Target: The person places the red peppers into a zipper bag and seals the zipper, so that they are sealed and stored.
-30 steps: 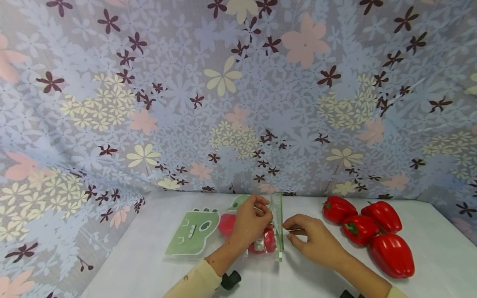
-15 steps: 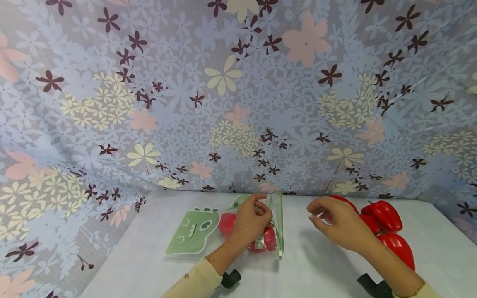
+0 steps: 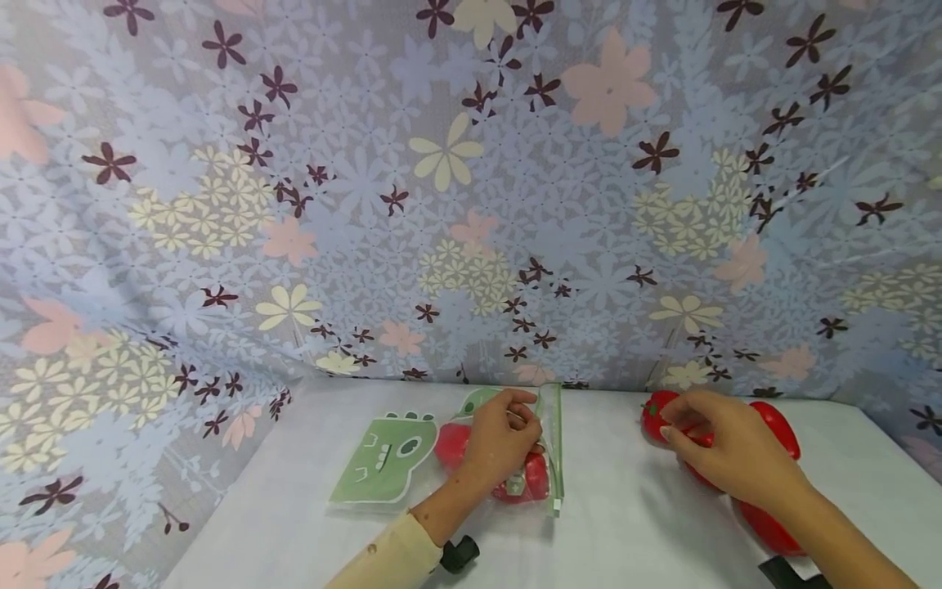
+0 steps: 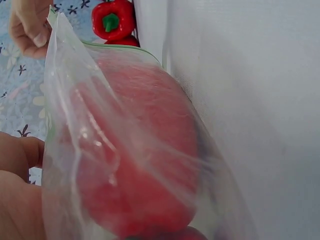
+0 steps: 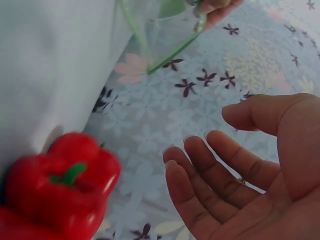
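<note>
Blue-grey floral cloth [image 3: 441, 213] rises behind the white-covered bench [image 3: 603, 499]. Near its back edge lies a clear plastic zip bag [image 3: 379, 470] — green monster print, red contents showing. The left hand [image 3: 499, 438] pinches its rim; across a stretch of bench, the right hand's [image 3: 743, 450] grip hangs apart — above glossy red bell peppers [image 3: 655, 417].

Clear zip bag [image 3: 386, 462] with green cartoon print lies mouth gaping on white bench [image 3: 603, 540], red items [image 3: 451, 442] inside, loose glossy red green-stemmed peppers [image 5: 65, 195] clustered well right of it.
</note>
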Demonstrator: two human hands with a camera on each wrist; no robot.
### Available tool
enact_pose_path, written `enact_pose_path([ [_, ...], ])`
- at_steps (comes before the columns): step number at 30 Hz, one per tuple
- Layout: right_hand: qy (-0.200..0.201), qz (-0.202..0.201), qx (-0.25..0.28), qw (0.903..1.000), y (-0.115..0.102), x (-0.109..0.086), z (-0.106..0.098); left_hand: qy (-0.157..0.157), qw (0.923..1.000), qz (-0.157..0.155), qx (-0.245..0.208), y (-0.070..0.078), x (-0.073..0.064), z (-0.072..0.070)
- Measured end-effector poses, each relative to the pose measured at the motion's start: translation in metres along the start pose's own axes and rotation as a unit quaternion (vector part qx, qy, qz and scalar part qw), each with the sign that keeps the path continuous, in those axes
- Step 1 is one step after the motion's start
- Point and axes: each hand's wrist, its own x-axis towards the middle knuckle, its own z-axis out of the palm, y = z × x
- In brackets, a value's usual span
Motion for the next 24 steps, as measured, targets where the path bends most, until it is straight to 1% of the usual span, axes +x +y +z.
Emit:
enact_pose_path([
  [5,-0.003,0.033,-0.021,0.9992,0.018,-0.018,-0.007,-0.001,1.0,-0.005,0.0,-0.001,-0.001,0.001],
  [8,0.001,0.039,-0.032,0.9987,0.03,-0.027,-0.012,0.001,1.0,-0.006,-0.001,0.0,-0.001,0.001],
  [12,0.005,0.055,-0.066,0.9963,0.041,-0.036,-0.019,0.0,0.9999,-0.012,0.0,0.001,-0.002,0.0],
  [13,0.0,0.064,-0.074,0.9952,0.043,-0.038,-0.021,-0.001,0.9999,-0.014,0.001,0.001,-0.002,0.001],
  [17,-0.018,0.095,-0.107,0.9895,0.053,-0.044,-0.027,-0.004,0.9999,-0.01,0.002,0.003,-0.002,0.0],
  [20,-0.044,0.117,-0.125,0.9843,0.063,-0.044,-0.033,-0.009,0.9999,-0.008,-0.001,0.005,-0.001,-0.002],
  [22,-0.068,0.135,-0.128,0.9801,0.069,-0.044,-0.034,-0.011,0.9999,-0.009,-0.002,0.006,0.0,-0.004],
  [24,-0.105,0.159,-0.127,0.9735,0.075,-0.044,-0.034,-0.012,0.9999,-0.01,0.0,0.007,0.0,-0.005],
])
